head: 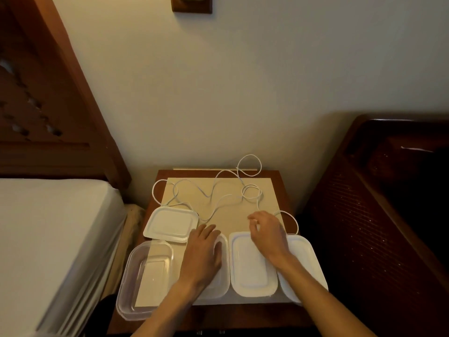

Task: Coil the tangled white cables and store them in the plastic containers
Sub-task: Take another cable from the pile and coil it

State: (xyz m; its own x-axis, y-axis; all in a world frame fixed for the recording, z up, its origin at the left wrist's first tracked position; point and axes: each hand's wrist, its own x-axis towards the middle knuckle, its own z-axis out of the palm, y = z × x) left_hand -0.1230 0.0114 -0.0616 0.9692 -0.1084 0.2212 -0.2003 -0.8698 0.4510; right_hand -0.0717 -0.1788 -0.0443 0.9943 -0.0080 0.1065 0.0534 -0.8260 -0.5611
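Clearly the right hand (266,233) is hovering nearest the white cables (218,198), which are sprawling crosswise just beyond its loosely curled, seemingly empty fingers; left hand (204,249) is lying flat.

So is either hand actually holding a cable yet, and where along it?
The right hand seems to pinch the white cable near its end by the mat's right side; blur leaves this unsure. The left hand lies flat and holds nothing.

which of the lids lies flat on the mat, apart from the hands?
The white lid at back left, beside the cable. The other lid lies under the right hand.
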